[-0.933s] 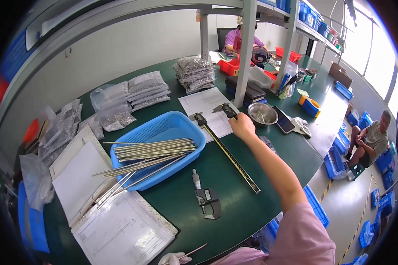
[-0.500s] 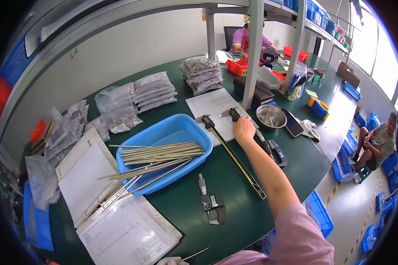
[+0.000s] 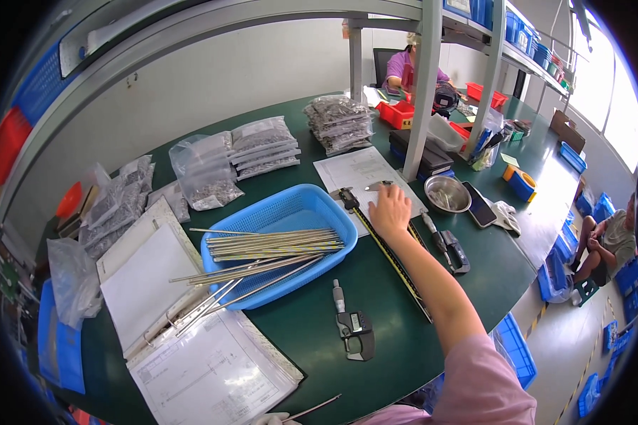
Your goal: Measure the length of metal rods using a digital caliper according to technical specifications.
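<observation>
Blue basket [image 3: 301,212] on the tabletop [image 3: 404,358] has most of the metal rods [image 3: 273,244], so plenty look left; just one thin rod [image 3: 315,407] is out, seemingly pinched in the left hand [image 3: 273,419], which the lower edge mostly cuts off. A micrometer [image 3: 354,326] and caliper [image 3: 348,200] lie loose. The right hand [image 3: 390,212] has its fingers loosely spread over a second caliper [image 3: 373,188], partly hiding it; can't tell if they're gripping. Another micrometer [image 3: 444,242] sits to the right.

We are finding open tabletop [image 3: 398,345] between near micrometer [image 3: 355,324] and long caliper [image 3: 398,273], blue basket [image 3: 312,205] blocking leftward, shelf post [image 3: 423,92] standing beyond.
</observation>
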`<state>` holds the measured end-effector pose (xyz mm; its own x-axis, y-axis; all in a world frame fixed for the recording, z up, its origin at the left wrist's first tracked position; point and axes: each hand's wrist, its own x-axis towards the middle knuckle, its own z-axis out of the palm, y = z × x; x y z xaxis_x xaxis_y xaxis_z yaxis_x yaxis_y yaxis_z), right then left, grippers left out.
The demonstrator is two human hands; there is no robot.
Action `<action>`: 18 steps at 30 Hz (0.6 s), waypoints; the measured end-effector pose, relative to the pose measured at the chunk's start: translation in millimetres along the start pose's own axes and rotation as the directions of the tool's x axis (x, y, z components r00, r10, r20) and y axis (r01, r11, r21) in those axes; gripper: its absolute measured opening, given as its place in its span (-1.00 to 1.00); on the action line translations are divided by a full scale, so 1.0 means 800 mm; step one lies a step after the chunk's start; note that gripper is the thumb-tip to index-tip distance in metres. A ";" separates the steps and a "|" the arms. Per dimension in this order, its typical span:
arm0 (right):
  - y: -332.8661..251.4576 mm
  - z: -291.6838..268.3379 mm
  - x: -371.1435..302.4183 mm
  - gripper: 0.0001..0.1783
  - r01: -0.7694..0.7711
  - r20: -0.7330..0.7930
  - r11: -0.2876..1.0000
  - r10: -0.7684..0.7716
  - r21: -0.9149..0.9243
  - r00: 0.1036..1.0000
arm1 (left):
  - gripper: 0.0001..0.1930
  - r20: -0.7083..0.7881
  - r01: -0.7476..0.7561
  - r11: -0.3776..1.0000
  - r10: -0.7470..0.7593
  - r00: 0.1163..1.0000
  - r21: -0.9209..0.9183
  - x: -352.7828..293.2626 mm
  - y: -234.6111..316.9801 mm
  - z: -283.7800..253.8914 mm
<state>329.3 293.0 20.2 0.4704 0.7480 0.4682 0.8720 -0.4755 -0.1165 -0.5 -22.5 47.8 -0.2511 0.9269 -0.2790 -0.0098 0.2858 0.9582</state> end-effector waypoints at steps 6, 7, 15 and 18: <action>-0.025 0.014 0.001 -0.49 0.449 0.069 0.853 -0.482 0.265 0.874 | -0.77 -0.011 0.006 1.000 -0.006 1.000 0.012 0.000 -0.002 0.002; -0.025 0.011 0.001 -0.49 0.421 0.123 0.871 -0.461 0.253 0.879 | -0.77 -0.018 0.008 1.000 -0.008 1.000 0.013 -0.001 -0.003 0.003; -0.035 0.014 0.009 -0.52 0.460 0.150 0.886 -0.462 0.052 0.874 | -0.76 -0.057 0.026 0.999 -0.024 0.998 0.032 0.003 -0.003 0.005; -0.036 0.004 0.001 -0.44 0.153 0.217 0.983 -0.172 0.104 0.961 | -0.76 -0.062 0.042 0.999 -0.042 0.997 -0.009 0.005 -0.005 0.003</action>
<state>304.9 308.8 20.9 0.3312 0.9011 0.2797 0.9429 -0.3049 -0.1341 1.0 -19.5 42.7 -0.3095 0.8972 -0.3149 -0.0289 0.3221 0.9463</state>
